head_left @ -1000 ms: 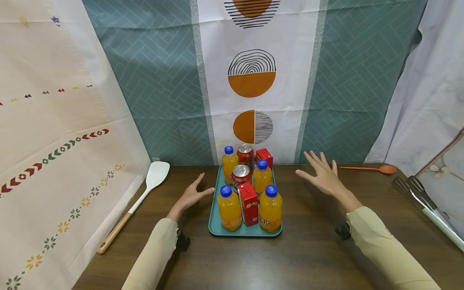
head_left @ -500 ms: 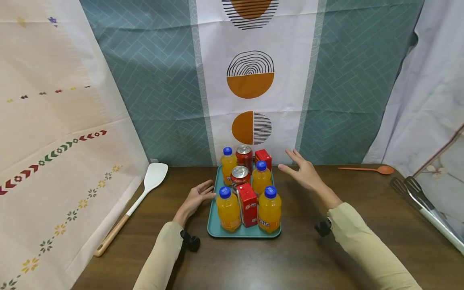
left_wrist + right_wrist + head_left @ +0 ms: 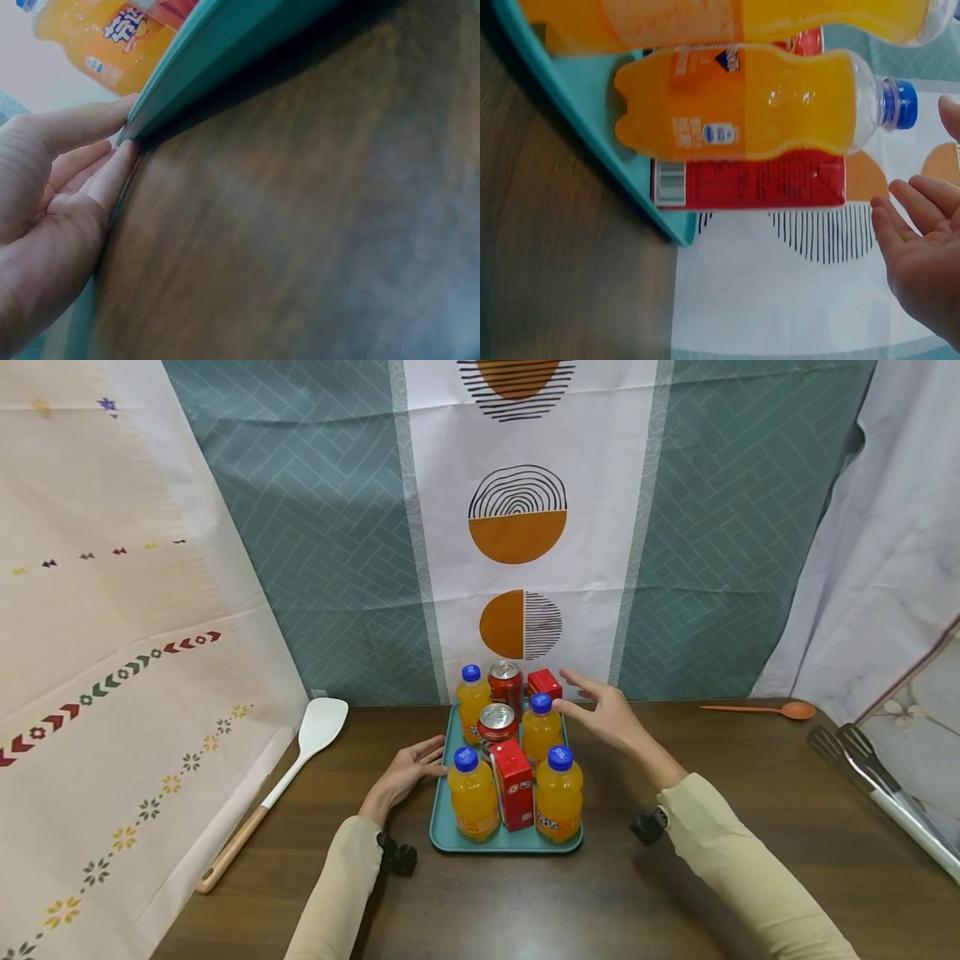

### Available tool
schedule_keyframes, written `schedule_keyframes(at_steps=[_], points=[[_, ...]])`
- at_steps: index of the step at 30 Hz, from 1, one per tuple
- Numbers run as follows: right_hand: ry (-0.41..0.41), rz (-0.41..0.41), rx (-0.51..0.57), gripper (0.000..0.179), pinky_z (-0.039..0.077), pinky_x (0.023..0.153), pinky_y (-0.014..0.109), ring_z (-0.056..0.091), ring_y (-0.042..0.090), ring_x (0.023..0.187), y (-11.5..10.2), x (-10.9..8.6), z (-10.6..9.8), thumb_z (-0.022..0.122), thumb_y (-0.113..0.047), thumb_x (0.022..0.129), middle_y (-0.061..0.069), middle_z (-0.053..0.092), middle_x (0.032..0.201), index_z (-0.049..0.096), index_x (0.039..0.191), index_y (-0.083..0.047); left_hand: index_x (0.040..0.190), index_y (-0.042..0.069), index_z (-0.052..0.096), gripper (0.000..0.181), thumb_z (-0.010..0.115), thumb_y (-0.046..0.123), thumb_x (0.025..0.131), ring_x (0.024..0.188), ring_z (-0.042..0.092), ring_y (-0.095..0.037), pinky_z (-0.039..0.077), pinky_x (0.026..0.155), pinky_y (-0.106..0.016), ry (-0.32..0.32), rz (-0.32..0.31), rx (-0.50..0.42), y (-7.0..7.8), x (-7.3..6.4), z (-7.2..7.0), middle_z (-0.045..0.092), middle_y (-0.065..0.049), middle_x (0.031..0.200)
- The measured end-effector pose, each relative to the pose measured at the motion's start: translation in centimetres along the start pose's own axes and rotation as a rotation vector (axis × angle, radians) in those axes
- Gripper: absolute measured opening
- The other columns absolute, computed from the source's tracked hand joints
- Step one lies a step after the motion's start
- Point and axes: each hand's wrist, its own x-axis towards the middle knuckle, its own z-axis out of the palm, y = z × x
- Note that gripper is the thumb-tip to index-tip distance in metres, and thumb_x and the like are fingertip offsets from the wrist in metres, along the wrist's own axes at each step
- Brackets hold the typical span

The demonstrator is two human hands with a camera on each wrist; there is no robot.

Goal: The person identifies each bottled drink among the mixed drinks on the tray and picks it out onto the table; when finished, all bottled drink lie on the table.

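Observation:
A teal tray (image 3: 442,837) holds several orange soda bottles with blue caps, two red cans and two red cartons. At the tray's left rim, my left hand (image 3: 405,772) touches the edge with its thumb and fingertips; in the left wrist view the fingers (image 3: 112,176) are nearly straight there. My right hand (image 3: 611,718) hovers by the back right corner, thumb and fingers apart, near the back red carton (image 3: 544,683) and the middle right orange soda bottle (image 3: 542,728). In the right wrist view a gap shows between the fingers (image 3: 922,214) and that bottle's cap (image 3: 906,105).
A white spatula (image 3: 300,760) with a wooden handle lies at the left. On the right are an orange spoon (image 3: 795,710) and metal tongs (image 3: 892,802). A patterned cloth (image 3: 517,535) hangs behind the brown table (image 3: 480,906).
My right hand has come left, from well beside the tray to its back right corner. The left hand has closed in on the tray's left rim and then stayed there.

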Motion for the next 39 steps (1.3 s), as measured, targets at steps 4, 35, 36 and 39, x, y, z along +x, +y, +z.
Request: schedule_keyframes(at_steps=[4, 35, 36, 39], points=[[-0.022, -0.007, 0.044, 0.062, 0.043, 0.11, 0.055, 0.047, 0.043, 0.134, -0.4, 0.2, 0.4, 0.064, -0.029, 0.094, 0.017, 0.043, 0.152, 0.042, 0.148, -0.007, 0.15, 0.0, 0.033, 0.068, 0.064, -0.003, 0.089, 0.142, 0.038, -0.033, 0.041, 0.109, -0.037, -0.009, -0.016, 0.009, 0.1, 0.0, 0.0, 0.036, -0.02, 0.155], [-0.087, 0.077, 0.159, 0.049, 0.051, 0.103, 0.051, 0.057, 0.04, 0.124, 0.0, 1.0, 2.8, 0.067, -0.023, 0.093, 0.022, 0.06, 0.133, 0.055, 0.135, -0.001, 0.148, -0.002, 0.036, 0.064, 0.063, -0.002, 0.09, 0.138, 0.045, -0.035, 0.044, 0.108, -0.037, 0.015, -0.041, 0.029, 0.2, 0.0, 0.2, 0.04, -0.023, 0.152], [-0.087, 0.083, 0.158, 0.049, 0.051, 0.103, 0.051, 0.057, 0.04, 0.124, 0.0, 0.9, 2.8, 0.066, -0.023, 0.093, 0.022, 0.06, 0.133, 0.055, 0.135, -0.001, 0.148, -0.002, 0.037, 0.064, 0.063, -0.003, 0.09, 0.138, 0.045, -0.035, 0.044, 0.108, -0.037, 0.016, -0.041, 0.028, 0.2, 0.0, 0.2, 0.04, -0.023, 0.152], [-0.086, 0.119, 0.163, 0.05, 0.049, 0.105, 0.052, 0.055, 0.04, 0.127, 0.0, 0.8, 2.6, 0.066, -0.024, 0.093, 0.021, 0.06, 0.135, 0.054, 0.137, -0.002, 0.148, -0.001, 0.037, 0.064, 0.063, -0.003, 0.09, 0.139, 0.044, -0.035, 0.043, 0.109, -0.037, 0.015, -0.043, 0.029, 0.2, 0.1, 0.3, 0.04, -0.023, 0.152]])
